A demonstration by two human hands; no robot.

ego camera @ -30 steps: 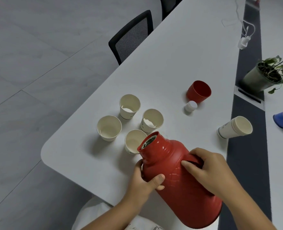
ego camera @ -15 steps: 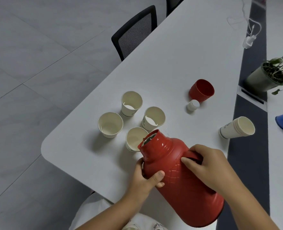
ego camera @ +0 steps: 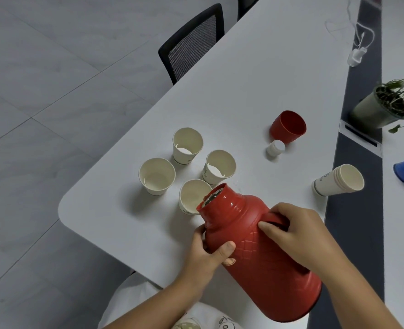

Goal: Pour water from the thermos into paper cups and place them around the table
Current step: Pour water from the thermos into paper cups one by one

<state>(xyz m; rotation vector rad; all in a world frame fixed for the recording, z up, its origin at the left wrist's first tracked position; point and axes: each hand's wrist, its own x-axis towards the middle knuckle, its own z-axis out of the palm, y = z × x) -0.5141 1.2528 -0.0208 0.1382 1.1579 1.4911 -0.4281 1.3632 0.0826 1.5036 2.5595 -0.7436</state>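
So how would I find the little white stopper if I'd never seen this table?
Start at the long white table and find the red plastic lid cup lying tipped over. The small white round stopper sits right beside it, far smaller than any paper cup.

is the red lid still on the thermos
No, the thermos mouth is open and tilted toward a paper cup, while the red lid sits apart on the table.

Four upright paper cups (ego camera: pixel 188 148) (ego camera: pixel 157 175) (ego camera: pixel 218 166) (ego camera: pixel 192 198) (one sleeve of spares (ego camera: pixel 338 184) sideways), one thermos (ego camera: pixel 262 252), one red lid (ego camera: pixel 288 125).
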